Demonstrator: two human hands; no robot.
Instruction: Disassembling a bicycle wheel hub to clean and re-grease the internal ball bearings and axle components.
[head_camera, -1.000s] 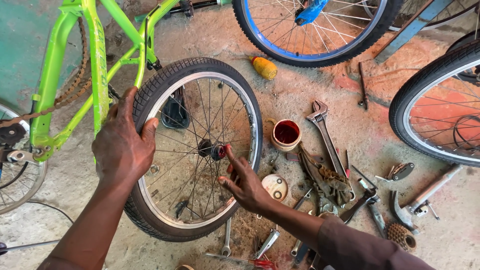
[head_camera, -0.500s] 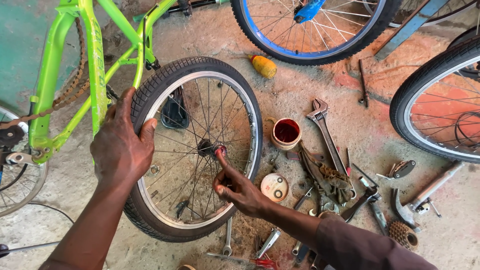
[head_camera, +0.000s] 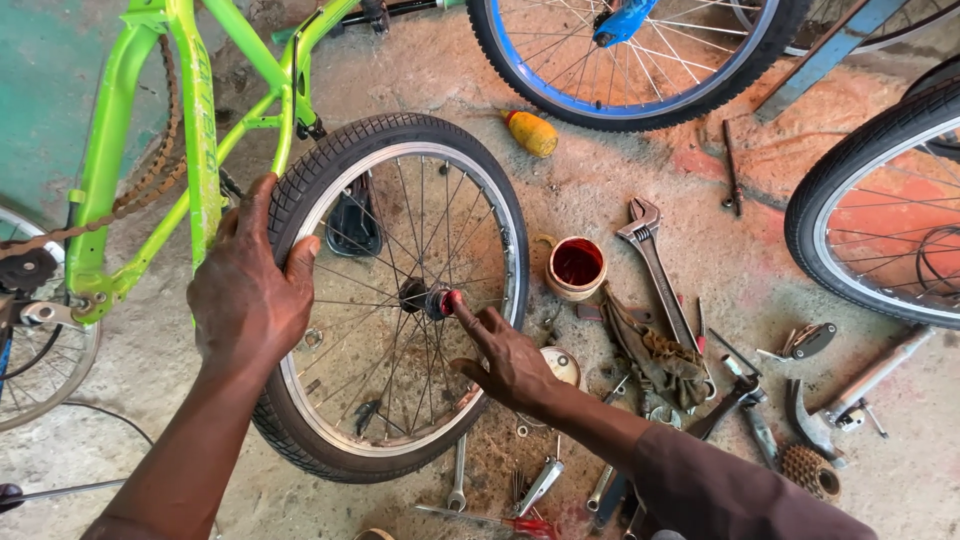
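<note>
Head view: left hand (head_camera: 250, 300) gripping upright wheel (head_camera: 385, 300) by its tyre on the floor, right hand (head_camera: 510, 360) loosely curled, pinching at hub (head_camera: 432, 300); risking fingers snagging in spokes if rolling.

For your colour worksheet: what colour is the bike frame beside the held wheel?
Bright lime green frame, head view.
</note>
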